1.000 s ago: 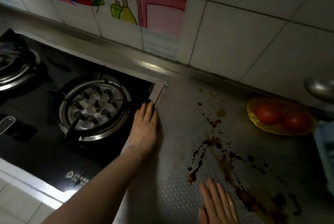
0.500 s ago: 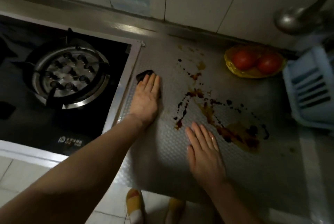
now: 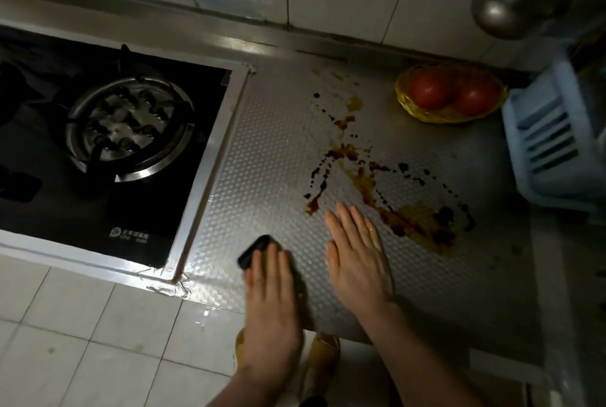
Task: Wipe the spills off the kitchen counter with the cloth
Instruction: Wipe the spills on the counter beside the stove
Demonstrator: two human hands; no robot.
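A small dark cloth (image 3: 254,250) lies on the dimpled metal counter (image 3: 272,157) near its front edge. My left hand (image 3: 270,278) presses flat on the cloth with straight fingers, covering most of it. My right hand (image 3: 357,254) rests flat on the counter just to the right, fingers straight, holding nothing. Brown and yellow spills (image 3: 413,216) run from the counter's back toward the front right, with dark drips (image 3: 319,185) just beyond my right fingertips.
A black gas hob (image 3: 108,157) with a steel burner (image 3: 129,127) fills the left. A yellow basket (image 3: 423,113) with two tomatoes (image 3: 451,93) stands at the back right, next to a light blue plastic rack (image 3: 554,137). A metal ladle (image 3: 501,11) hangs above.
My left hand has slid the cloth from beside the hob's back corner toward the front edge of the counter. My right hand stays flat near the spill.
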